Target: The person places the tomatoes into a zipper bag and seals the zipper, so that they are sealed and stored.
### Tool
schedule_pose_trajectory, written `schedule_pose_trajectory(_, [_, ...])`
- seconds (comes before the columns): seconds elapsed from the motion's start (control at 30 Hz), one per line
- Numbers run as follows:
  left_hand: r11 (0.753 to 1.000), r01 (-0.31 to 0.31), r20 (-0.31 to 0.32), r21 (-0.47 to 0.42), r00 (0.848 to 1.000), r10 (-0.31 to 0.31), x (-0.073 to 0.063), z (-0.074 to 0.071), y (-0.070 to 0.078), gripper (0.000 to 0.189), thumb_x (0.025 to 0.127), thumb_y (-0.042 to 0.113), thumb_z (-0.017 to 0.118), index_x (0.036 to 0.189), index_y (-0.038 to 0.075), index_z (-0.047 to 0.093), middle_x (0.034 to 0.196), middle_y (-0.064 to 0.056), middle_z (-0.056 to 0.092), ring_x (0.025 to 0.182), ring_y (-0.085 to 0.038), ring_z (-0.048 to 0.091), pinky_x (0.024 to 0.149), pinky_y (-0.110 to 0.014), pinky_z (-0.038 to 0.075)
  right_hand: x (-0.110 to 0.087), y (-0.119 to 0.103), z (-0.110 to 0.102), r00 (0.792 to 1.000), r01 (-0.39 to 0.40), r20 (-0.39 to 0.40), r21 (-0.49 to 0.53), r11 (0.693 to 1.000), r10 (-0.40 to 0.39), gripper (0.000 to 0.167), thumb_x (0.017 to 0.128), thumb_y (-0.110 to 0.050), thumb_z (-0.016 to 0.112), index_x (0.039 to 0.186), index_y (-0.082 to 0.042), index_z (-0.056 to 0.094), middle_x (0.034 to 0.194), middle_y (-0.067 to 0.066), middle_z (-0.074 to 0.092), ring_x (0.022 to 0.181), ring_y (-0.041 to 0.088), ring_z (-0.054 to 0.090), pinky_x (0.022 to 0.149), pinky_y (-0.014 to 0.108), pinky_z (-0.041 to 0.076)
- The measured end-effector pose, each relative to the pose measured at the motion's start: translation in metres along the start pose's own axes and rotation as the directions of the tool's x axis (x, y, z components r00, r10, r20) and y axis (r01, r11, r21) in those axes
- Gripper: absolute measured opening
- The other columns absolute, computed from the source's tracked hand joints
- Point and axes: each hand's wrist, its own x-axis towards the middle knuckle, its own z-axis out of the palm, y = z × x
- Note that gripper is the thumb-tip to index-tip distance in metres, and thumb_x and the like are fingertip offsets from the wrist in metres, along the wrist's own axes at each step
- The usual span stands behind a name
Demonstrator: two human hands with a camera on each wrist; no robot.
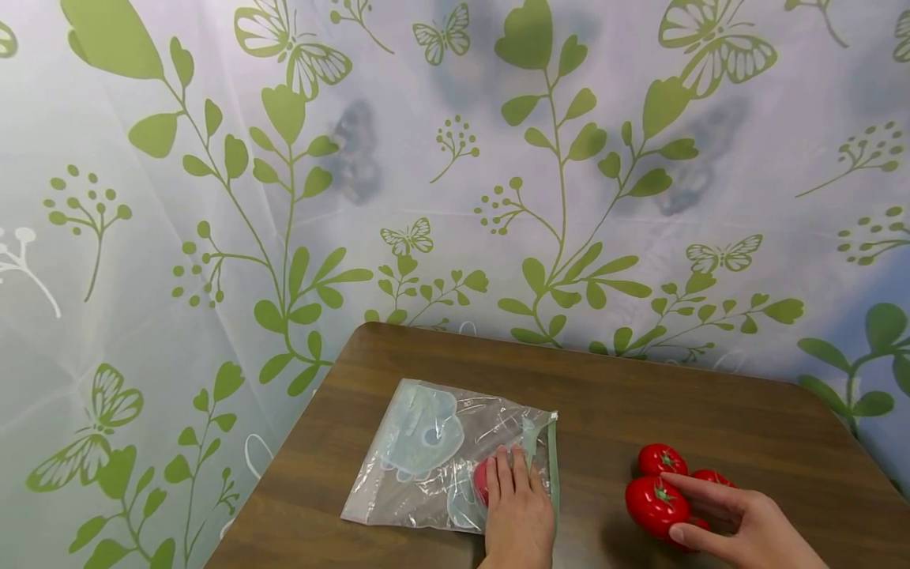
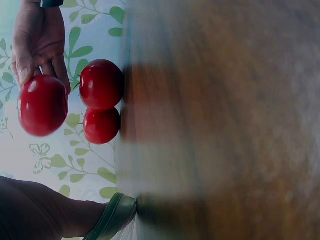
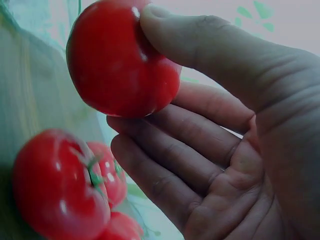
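Observation:
My right hand [image 1: 746, 521] pinches a glossy red tomato [image 3: 120, 60] between thumb and fingers, raised off the table in the left wrist view. Several more tomatoes sit close by, among them one with a green stem [image 1: 661, 458] and a large one [image 3: 55, 185]. My left hand [image 1: 519, 506] rests with extended fingers on a clear zip bag [image 1: 398, 498] that has a green seal [image 1: 554, 474]. Beside those fingers a red round thing [image 1: 480, 480] shows at the bag, partly covered by the hand. The left fingertips are out of sight in the left wrist view.
Pale blue-green printed shapes [image 1: 426, 435] show on the bag. A dark brown wooden table [image 1: 604, 395] carries everything, its back edge near a pale curtain [image 1: 441, 197] with green leaves and butterflies. Table surface lies between the bag and the tomatoes.

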Motion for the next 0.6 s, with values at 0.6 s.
schedule_pose_trajectory(0.6, [1.000,-0.018,0.020,0.006,1.000,0.018,0.001,0.000,-0.002,0.041,0.107,0.029,0.065,0.143,0.013,0.072,0.160,-0.015,0.058,0.152,-0.041,0.051,0.127,-0.054,0.040,0.029,-0.023,0.028,0.995,0.066,0.060,0.128,0.990,-0.074,0.063,0.104,-0.019,0.075,0.157,0.007,0.052,0.146,0.038,0.063,0.115,0.016,0.079,0.086,0.035,0.068])
